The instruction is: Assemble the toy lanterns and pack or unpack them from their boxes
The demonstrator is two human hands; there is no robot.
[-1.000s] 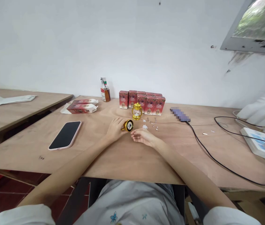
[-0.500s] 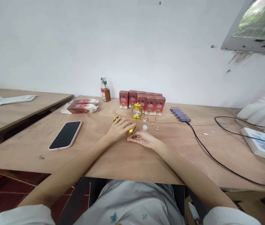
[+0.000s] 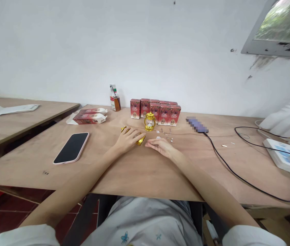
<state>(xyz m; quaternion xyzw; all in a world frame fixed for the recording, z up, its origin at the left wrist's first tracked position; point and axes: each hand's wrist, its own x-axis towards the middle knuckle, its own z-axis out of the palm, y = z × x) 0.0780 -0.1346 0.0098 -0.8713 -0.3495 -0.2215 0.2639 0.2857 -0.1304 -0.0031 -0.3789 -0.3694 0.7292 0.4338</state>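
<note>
- Phone (image 3: 71, 148) flat on the bench (image 3: 140, 177), perhaps kept clear of the work.
- Left hand (image 3: 127, 140) wraps a gold lantern (image 3: 141, 139) tipped sideways — likely steadying it, flared end towards the right hand (image 3: 160, 147).
- Right fingers bunched just beside it — can't tell if pinching anything.
- Small pieces (image 3: 171, 140) near, probably for reach.

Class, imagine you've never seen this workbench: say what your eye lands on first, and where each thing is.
The bright gold lantern draws the eye first, upright mid-table in front of a cluster of red boxes near the wall. Just nearer the viewer, the left hand grips a shiny gold object, tipped on its side. A dark-screened phone also stands out, lying on the table's left.
</note>
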